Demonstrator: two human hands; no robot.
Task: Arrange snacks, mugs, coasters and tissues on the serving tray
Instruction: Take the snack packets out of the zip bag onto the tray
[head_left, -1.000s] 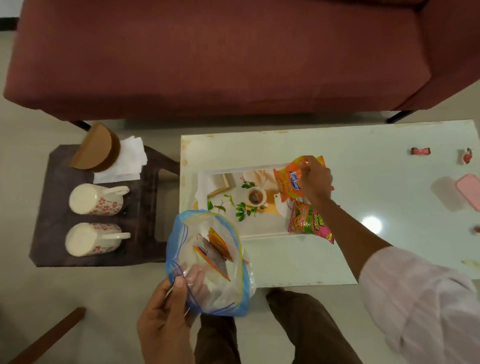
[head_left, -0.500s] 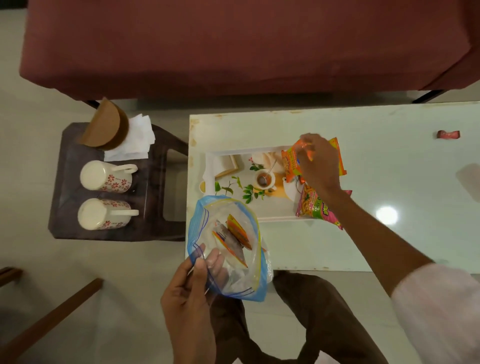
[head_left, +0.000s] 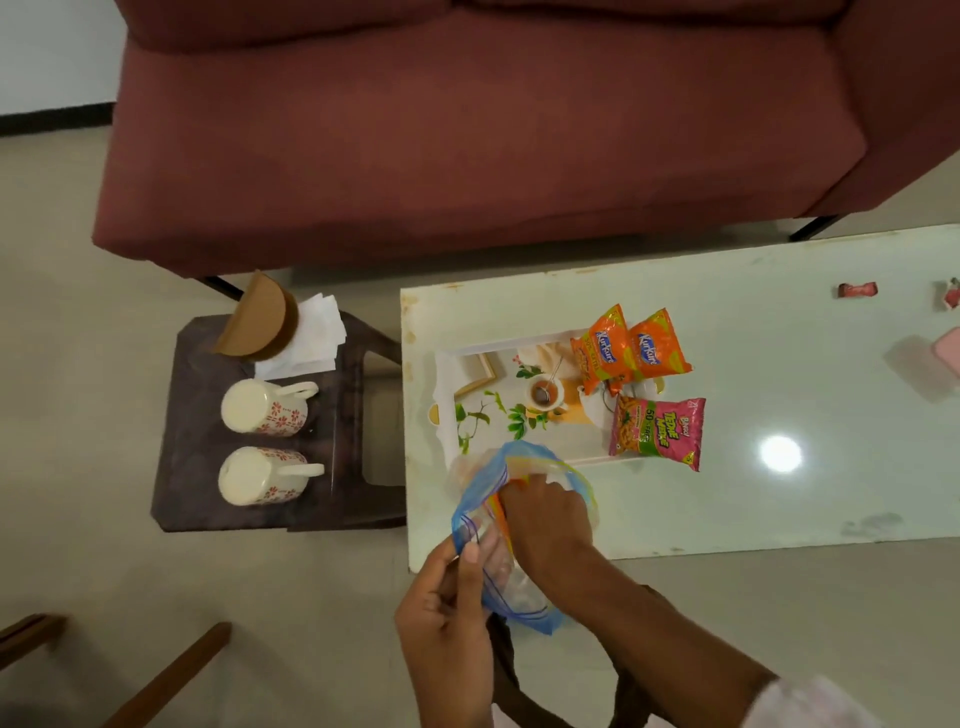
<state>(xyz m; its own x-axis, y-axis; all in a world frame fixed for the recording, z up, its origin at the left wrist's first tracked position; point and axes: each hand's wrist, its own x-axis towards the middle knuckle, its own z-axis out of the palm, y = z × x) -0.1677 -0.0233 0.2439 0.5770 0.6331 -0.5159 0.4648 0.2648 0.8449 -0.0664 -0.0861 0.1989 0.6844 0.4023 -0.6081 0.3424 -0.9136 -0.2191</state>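
The left hand (head_left: 447, 629) pinches the near rim of a clear zip bag (head_left: 519, 597) with a blue edge, thumb and fingers closed on the plastic, and holds it up off the near edge of the tabletop (head_left: 779, 374). The right hand (head_left: 548, 519) is pushed down into the bag's open mouth. Its fingers curl inside the plastic, and whether they have hold of anything cannot be told. An orange packet (head_left: 503, 512) shows through the bag just beside the right hand.

Just beyond the bag lies the serving tray (head_left: 444, 374), printed with leaves and a teacup, flat on the tabletop. Two orange snack packets (head_left: 602, 353) (head_left: 657, 345) lie side by side and touching at the tray's far right corner, overhanging its rim. A pink snack packet (head_left: 657, 431) lies across the tray's near right corner, partly on the tabletop.

Left of the hands, well apart from the tray, a dark side table (head_left: 197, 415) carries two white floral mugs (head_left: 265, 405) (head_left: 260, 475) lying on their sides, a tilted stack of brown coasters (head_left: 257, 322) and white tissues (head_left: 319, 338) just beside it. A maroon sofa (head_left: 467, 130) stands behind.
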